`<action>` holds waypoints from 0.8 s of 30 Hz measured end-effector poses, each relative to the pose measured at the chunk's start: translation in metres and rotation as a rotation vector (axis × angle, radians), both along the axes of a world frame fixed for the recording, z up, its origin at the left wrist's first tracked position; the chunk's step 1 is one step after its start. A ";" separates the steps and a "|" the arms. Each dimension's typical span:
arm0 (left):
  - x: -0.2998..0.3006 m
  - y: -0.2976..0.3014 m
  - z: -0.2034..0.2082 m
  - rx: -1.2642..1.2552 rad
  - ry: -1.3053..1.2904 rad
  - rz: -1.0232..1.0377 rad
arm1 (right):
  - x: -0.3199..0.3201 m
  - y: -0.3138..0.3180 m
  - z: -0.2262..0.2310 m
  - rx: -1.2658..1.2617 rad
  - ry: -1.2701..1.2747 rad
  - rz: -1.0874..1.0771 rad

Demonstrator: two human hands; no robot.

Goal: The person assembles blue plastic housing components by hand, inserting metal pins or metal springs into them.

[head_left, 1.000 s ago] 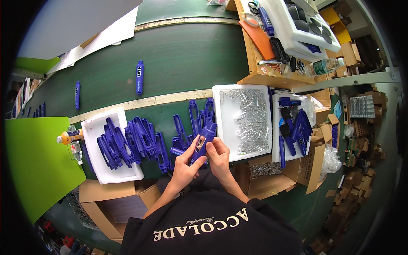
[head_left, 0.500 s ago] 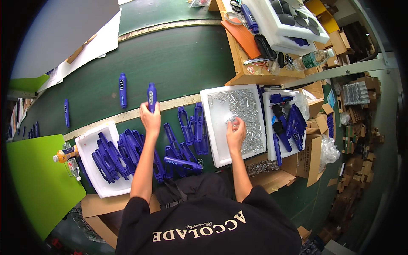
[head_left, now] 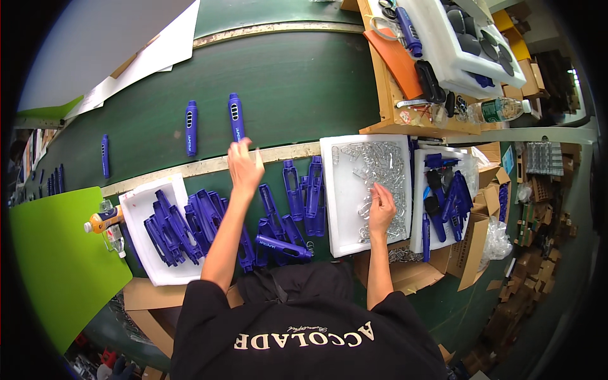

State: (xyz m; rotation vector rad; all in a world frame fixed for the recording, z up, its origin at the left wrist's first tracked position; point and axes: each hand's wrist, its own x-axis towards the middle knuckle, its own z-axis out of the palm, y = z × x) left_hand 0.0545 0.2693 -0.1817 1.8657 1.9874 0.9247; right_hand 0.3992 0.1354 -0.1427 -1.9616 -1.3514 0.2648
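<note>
My left hand is over the metal strip along the bench, fingers and thumb apart. Its fingertips are at the near end of a blue pen-shaped casing lying on the green surface; whether they touch it I cannot tell. Left of that lies a second blue casing. Over the white foam tray hangs my right hand, its fingertips pinched together above small clear plastic pieces. Anything between those fingertips is too small to make out. Several open blue shells lie between my arms.
A second white foam tray with blue shells stands at the left, beside an orange-capped bottle. Right of the clear pieces, another tray holds blue and black parts. A wooden shelf with tools and a water bottle borders the far right.
My left hand has let go of the blue casing, which now lies on the green surface. My right hand has moved right and nearer to me over the clear pieces. The whole view has shifted slightly.
</note>
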 end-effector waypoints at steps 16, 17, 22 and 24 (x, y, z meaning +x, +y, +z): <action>-0.071 -0.102 0.030 -0.250 0.283 -0.670 | -0.064 -0.024 0.093 -0.157 1.065 0.192; -0.079 -0.105 0.031 -0.216 0.270 -0.636 | -0.061 -0.027 0.085 -0.108 1.031 0.214; -0.069 -0.152 0.068 -0.678 -1.119 -0.138 | -0.088 -0.038 0.104 0.023 1.141 0.182; -0.054 -0.172 0.073 -0.706 -1.224 -0.142 | -0.105 -0.040 0.115 -0.102 1.047 0.182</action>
